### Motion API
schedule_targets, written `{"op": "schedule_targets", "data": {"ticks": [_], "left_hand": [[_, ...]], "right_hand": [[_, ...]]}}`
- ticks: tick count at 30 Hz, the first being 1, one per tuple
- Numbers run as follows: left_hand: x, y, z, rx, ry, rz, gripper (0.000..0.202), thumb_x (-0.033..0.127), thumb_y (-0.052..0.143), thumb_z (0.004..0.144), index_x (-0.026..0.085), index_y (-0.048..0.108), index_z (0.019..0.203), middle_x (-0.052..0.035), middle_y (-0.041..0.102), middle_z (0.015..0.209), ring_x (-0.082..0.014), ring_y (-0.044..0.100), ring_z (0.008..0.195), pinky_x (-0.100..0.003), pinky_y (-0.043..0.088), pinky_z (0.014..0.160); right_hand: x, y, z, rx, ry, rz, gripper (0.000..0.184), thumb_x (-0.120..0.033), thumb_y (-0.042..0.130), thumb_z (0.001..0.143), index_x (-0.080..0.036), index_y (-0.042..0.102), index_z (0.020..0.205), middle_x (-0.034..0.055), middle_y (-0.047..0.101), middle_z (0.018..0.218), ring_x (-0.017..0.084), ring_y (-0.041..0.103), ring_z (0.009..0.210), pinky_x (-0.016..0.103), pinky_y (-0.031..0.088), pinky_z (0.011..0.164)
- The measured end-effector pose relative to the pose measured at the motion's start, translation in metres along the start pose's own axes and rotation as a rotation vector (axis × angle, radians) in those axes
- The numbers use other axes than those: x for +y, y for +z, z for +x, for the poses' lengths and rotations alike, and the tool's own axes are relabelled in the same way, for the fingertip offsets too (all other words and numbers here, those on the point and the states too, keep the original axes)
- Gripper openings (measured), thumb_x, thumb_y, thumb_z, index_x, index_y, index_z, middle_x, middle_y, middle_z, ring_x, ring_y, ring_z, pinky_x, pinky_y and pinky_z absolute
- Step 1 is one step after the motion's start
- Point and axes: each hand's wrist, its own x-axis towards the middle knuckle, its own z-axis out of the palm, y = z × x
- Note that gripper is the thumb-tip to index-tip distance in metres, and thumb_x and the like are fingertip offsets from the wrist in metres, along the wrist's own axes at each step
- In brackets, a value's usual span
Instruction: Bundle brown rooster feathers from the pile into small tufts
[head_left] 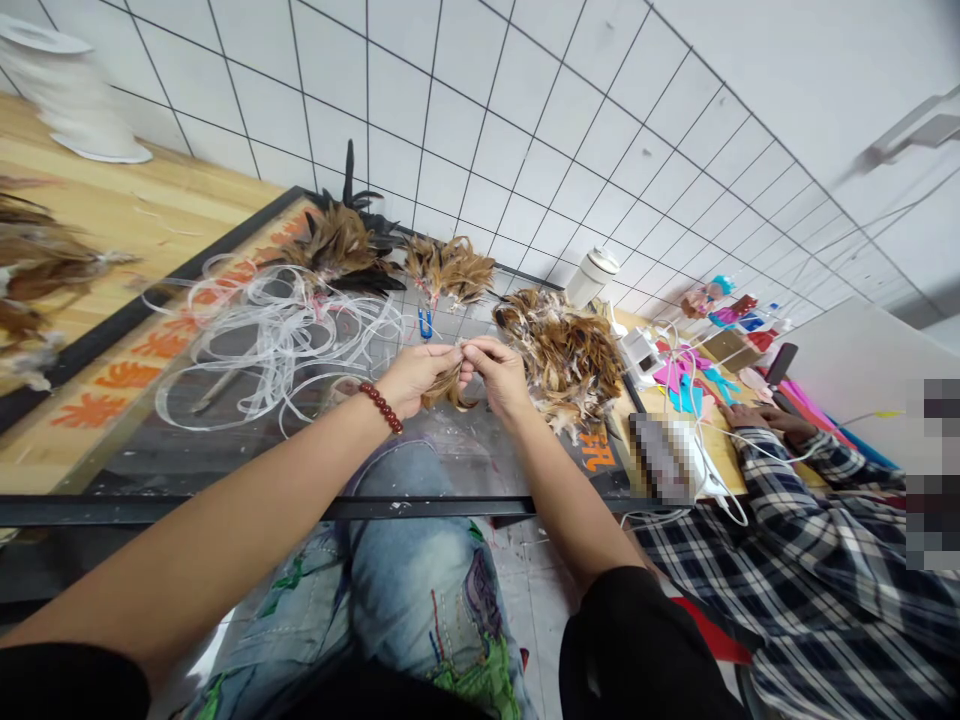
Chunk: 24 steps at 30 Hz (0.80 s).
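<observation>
My left hand (pixel 417 378) and my right hand (pixel 498 374) meet over the glass table (pixel 225 470), both pinched on a small bundle of brown feathers (pixel 448 386) held between them. A red bead bracelet (pixel 381 407) is on my left wrist. A heap of loose brown feathers (pixel 566 358) lies just right of my right hand. Tangled white ribbon (pixel 262 340) lies left of my left hand. More feather bunches (pixel 450 268) sit farther back, near small blue scissors (pixel 425 324).
A dark feather bunch (pixel 341 245) lies at the back. A white ribbon spool (pixel 75 95) stands far left. A white cup (pixel 590 277) stands by the tiled wall. At right, another person in a plaid sleeve (pixel 810 520) rests a hand among cables and coloured items (pixel 697 380).
</observation>
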Motion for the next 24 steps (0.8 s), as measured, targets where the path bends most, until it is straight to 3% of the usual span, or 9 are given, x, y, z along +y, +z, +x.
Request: {"op": "schedule_targets", "data": {"ticks": [3, 6, 9, 14, 16, 19, 20, 24], "left_hand": [[-0.003, -0.002, 0.002, 0.000, 0.035, 0.038, 0.010, 0.014, 0.071, 0.072, 0.006, 0.066, 0.071, -0.0056, 0.064, 0.060, -0.0096, 0.058, 0.048, -0.020, 0.049, 0.049], [-0.004, -0.003, 0.003, -0.013, 0.085, 0.090, 0.014, 0.017, 0.072, 0.071, 0.009, 0.063, 0.062, -0.0021, 0.059, 0.055, -0.0074, 0.054, 0.046, -0.018, 0.045, 0.047], [-0.003, -0.002, 0.002, -0.021, 0.137, 0.206, 0.022, 0.018, 0.071, 0.071, 0.011, 0.060, 0.053, -0.0012, 0.056, 0.050, -0.0067, 0.051, 0.045, -0.018, 0.042, 0.047], [-0.004, 0.000, 0.000, -0.028, 0.186, 0.373, 0.019, 0.016, 0.070, 0.071, 0.010, 0.064, 0.053, -0.0030, 0.059, 0.050, -0.0072, 0.051, 0.046, -0.017, 0.040, 0.047], [-0.006, -0.001, 0.002, -0.004, 0.167, 0.329, 0.015, 0.015, 0.070, 0.070, 0.011, 0.065, 0.057, -0.0025, 0.059, 0.051, -0.0075, 0.051, 0.045, -0.018, 0.041, 0.047], [-0.005, -0.003, 0.005, 0.092, 0.146, 0.209, 0.010, 0.015, 0.069, 0.072, 0.010, 0.066, 0.064, -0.0018, 0.059, 0.052, -0.0075, 0.052, 0.046, -0.018, 0.043, 0.048], [-0.005, -0.003, 0.006, 0.121, 0.137, 0.174, 0.010, 0.015, 0.068, 0.073, 0.010, 0.066, 0.066, -0.0017, 0.058, 0.053, -0.0074, 0.052, 0.046, -0.019, 0.044, 0.048], [0.000, -0.003, 0.006, 0.169, 0.109, 0.117, 0.009, 0.015, 0.065, 0.077, 0.009, 0.064, 0.070, -0.0005, 0.057, 0.053, -0.0067, 0.052, 0.045, -0.018, 0.044, 0.047]], "right_hand": [[0.001, 0.000, 0.001, 0.026, -0.038, -0.036, 0.013, -0.030, 0.074, 0.064, -0.021, 0.072, 0.074, 0.0015, 0.066, 0.085, 0.013, 0.059, 0.081, 0.025, 0.049, 0.070], [0.001, 0.000, 0.000, 0.046, -0.014, -0.034, 0.019, -0.030, 0.075, 0.062, -0.022, 0.071, 0.079, -0.0007, 0.065, 0.083, 0.010, 0.056, 0.072, 0.023, 0.047, 0.066], [0.001, 0.002, -0.001, -0.006, 0.063, -0.030, 0.023, -0.033, 0.074, 0.063, -0.022, 0.070, 0.083, -0.0026, 0.063, 0.078, 0.008, 0.050, 0.062, 0.021, 0.043, 0.060], [-0.007, -0.009, 0.004, -0.107, 0.075, -0.150, 0.019, -0.038, 0.067, 0.069, -0.018, 0.066, 0.071, -0.0029, 0.059, 0.064, 0.010, 0.050, 0.059, 0.023, 0.043, 0.061], [-0.016, -0.023, 0.009, -0.038, 0.005, -0.371, 0.021, -0.038, 0.060, 0.077, -0.019, 0.067, 0.080, -0.0010, 0.061, 0.068, 0.012, 0.053, 0.063, 0.025, 0.045, 0.066], [-0.028, -0.048, 0.015, 0.238, -0.130, -0.894, 0.023, -0.031, 0.052, 0.083, -0.019, 0.069, 0.094, 0.0057, 0.065, 0.091, 0.017, 0.058, 0.085, 0.030, 0.044, 0.082], [-0.030, -0.055, 0.015, 0.265, -0.117, -1.063, 0.023, -0.028, 0.051, 0.083, -0.019, 0.070, 0.094, 0.0072, 0.065, 0.096, 0.019, 0.058, 0.090, 0.031, 0.042, 0.084], [-0.028, -0.059, 0.009, 0.089, 0.038, -1.469, 0.021, -0.033, 0.055, 0.081, -0.023, 0.073, 0.083, 0.0089, 0.066, 0.095, 0.023, 0.060, 0.092, 0.032, 0.042, 0.080]]}}
